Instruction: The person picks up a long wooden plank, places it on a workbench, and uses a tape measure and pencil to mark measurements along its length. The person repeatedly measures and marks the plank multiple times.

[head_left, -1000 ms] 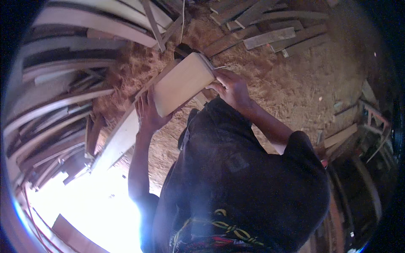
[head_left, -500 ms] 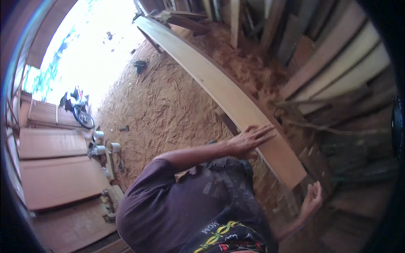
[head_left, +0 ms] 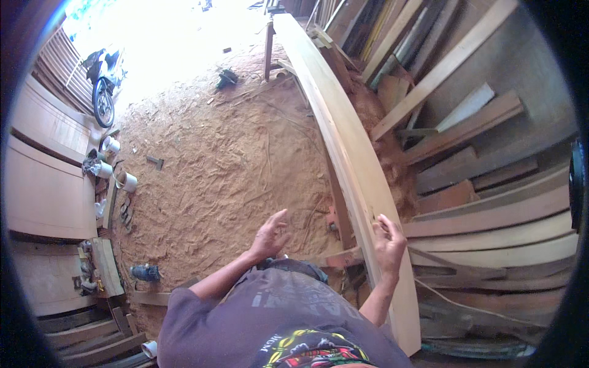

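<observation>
We angle our left forearm inward, the left hand [head_left: 270, 237] above the rough, brown, shavings-strewn floor [head_left: 208, 190], fingers loosely parted. Our right hand [head_left: 389, 245] points forward over the long, smooth, pale plank [head_left: 361, 165] at our right, fingers bent; whether they pinch or touch it, we cannot tell.

Long pale wooden plank [head_left: 351, 130]: smooth, matt
Brown debris-strewn floor [head_left: 202, 184] left of plank: rough, matt
Dark purple short-sleeved shirt [head_left: 224, 322]: matt cloth
</observation>
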Tool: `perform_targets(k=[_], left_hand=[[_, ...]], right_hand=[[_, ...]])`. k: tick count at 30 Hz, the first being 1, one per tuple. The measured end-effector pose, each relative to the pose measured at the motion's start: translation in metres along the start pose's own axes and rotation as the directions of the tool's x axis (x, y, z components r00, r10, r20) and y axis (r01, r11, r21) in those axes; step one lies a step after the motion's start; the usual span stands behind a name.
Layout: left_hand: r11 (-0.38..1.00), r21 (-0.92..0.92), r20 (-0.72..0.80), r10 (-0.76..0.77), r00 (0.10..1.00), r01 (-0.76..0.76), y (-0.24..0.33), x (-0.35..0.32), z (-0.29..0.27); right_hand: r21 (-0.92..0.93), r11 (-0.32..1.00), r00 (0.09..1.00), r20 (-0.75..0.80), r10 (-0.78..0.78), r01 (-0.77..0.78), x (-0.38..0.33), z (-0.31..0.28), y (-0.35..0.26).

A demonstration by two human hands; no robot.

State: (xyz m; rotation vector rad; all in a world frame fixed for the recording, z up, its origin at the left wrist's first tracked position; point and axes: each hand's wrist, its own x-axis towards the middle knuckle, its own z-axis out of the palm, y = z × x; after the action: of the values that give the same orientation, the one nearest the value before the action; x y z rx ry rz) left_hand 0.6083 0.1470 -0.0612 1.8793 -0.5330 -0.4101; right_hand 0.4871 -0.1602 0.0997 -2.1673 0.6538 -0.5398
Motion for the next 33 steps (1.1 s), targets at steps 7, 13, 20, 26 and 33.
perform_targets(k=[7, 13, 20, 26, 33], left_hand=[[0.969, -0.099, -0.270, -0.245, 0.931, 0.226, -0.052, 0.036, -0.108], [0.899, -0.280, -0.363, -0.424, 0.830, 0.337, -0.090, 0.094, -0.118], [0.850, -0.436, -0.386, -0.474, 0.791, 0.296, -0.111, 0.244, -0.158], [0.898, -0.365, -0.394, -0.388, 0.833, 0.246, -0.109, 0.395, -0.206], [0.820, -0.458, -0.144, -0.449, 0.882, 0.343, -0.118, 0.529, -0.228]], right_hand=[[0.006, 0.997, 0.971, 0.227, -0.080, 0.080, 0.108, 0.116, -0.058], [0.010, 0.994, 0.940, 0.325, -0.103, 0.106, 0.216, 0.178, -0.077], [0.046, 0.995, 0.934, 0.342, -0.103, 0.093, 0.386, 0.269, -0.095], [0.063, 0.986, 0.911, 0.376, -0.169, 0.157, 0.515, 0.328, -0.110], [-0.169, 0.960, 0.963, 0.191, -0.190, 0.222, 0.598, 0.387, -0.074]])
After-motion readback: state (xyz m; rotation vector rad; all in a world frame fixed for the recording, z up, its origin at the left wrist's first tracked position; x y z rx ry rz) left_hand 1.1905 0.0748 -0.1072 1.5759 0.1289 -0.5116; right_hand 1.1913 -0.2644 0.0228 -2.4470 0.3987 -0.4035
